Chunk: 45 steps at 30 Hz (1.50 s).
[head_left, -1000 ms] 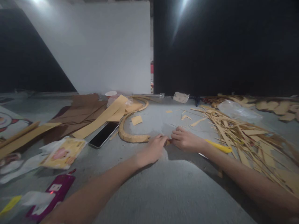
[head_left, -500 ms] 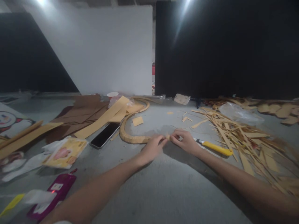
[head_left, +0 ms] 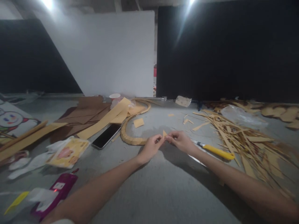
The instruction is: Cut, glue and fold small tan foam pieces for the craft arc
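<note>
My left hand (head_left: 151, 146) and my right hand (head_left: 180, 140) meet in the middle of the grey floor, both pinching a small tan cardboard piece (head_left: 164, 133) whose pointed tip sticks up between the fingertips. Just left of my left hand lies a curved cardboard arc (head_left: 128, 135) made of small segments. A yellow-handled utility knife (head_left: 216, 151) rests on the floor behind my right wrist, untouched.
A black phone (head_left: 105, 136) lies beside long cardboard strips (head_left: 105, 119) and brown sheets (head_left: 80, 115). A heap of thin cardboard offcuts (head_left: 243, 140) spreads at the right. Packets (head_left: 67, 152) and a magenta object (head_left: 57, 189) lie at the left. White and black panels stand behind.
Both hands have lifted slightly off the floor, and the small cardboard piece now shows as a point between the fingertips. The view has tilted up a little.
</note>
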{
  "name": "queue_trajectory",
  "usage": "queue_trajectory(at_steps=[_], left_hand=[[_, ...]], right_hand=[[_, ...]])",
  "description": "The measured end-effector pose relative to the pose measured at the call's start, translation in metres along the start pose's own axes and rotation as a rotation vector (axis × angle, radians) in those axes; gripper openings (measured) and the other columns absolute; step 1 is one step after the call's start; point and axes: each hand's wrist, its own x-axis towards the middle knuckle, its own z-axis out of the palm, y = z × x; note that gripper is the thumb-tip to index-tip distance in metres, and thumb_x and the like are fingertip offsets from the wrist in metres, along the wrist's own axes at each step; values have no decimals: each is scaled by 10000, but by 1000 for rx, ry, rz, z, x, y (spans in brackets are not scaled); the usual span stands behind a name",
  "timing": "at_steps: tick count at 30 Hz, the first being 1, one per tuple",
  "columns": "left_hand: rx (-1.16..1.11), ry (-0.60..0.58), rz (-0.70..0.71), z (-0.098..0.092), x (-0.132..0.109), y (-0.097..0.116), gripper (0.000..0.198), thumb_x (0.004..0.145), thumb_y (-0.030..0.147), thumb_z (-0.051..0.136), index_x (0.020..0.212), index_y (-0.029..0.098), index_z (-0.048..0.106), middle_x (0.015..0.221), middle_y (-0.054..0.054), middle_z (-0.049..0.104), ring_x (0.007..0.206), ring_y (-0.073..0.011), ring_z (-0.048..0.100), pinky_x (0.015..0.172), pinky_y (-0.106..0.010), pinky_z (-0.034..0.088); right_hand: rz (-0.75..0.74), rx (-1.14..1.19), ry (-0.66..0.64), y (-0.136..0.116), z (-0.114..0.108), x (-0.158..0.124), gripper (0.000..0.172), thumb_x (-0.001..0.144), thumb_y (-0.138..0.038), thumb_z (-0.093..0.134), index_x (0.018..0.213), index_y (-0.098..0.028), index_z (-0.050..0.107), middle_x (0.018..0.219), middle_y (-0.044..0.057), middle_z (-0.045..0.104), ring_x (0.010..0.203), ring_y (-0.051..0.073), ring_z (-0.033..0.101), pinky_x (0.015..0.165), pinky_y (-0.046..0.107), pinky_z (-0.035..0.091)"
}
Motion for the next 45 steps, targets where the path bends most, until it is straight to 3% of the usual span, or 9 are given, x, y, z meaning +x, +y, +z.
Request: queue_trajectory(at_steps=[4,8,13,16,32,38,45], left_hand=[[61,83,-49,-7,3,1,430,1061,565,480,870,195,589,815,-4,618,799,-181,563,750,-283,413],[186,52,-2,-16,6,5,410,1067,512,462,786,214,472,744,30,492,737,-155,457,712,-280,352],[184,43,0,-20,8,4,411,1071,511,455,790,212,464,749,30,456,740,-156,433,700,-278,332],[179,37,-2,-20,7,2,423,1076,519,467,788,208,472,752,28,461,740,-155,438,700,-274,333],[281,87,21,-20,5,5,521,1078,597,501,783,186,626,710,-5,586,726,-170,539,727,-284,413],[110,92,-105,-20,7,-4,469,1021,592,581,847,176,708,655,-4,629,610,-157,582,632,-276,442],[-161,105,-155,-18,10,-13,587,981,701,596,868,146,751,777,-78,729,689,-196,685,693,-319,569]], right_hand=[[-42,-19,3,3,11,19,527,986,-649,560,704,-207,615,614,-17,522,603,150,445,593,283,361],[-70,62,21,10,23,24,548,997,-693,526,722,-221,566,641,-14,519,626,162,481,613,289,411],[-213,112,173,16,29,20,405,1001,-631,611,926,-234,583,833,20,614,761,185,575,729,309,506],[-278,139,175,18,31,19,332,1035,-556,613,958,-235,588,858,25,634,768,181,588,738,312,514],[-200,210,129,19,30,18,318,1027,-528,641,950,-222,682,880,49,702,796,200,642,762,339,531],[-324,157,128,21,27,21,274,1051,-455,635,947,-252,787,1068,86,779,1041,249,713,953,397,544],[-293,147,137,26,26,24,293,1029,-483,658,929,-261,822,1069,92,780,1026,254,732,947,408,569]])
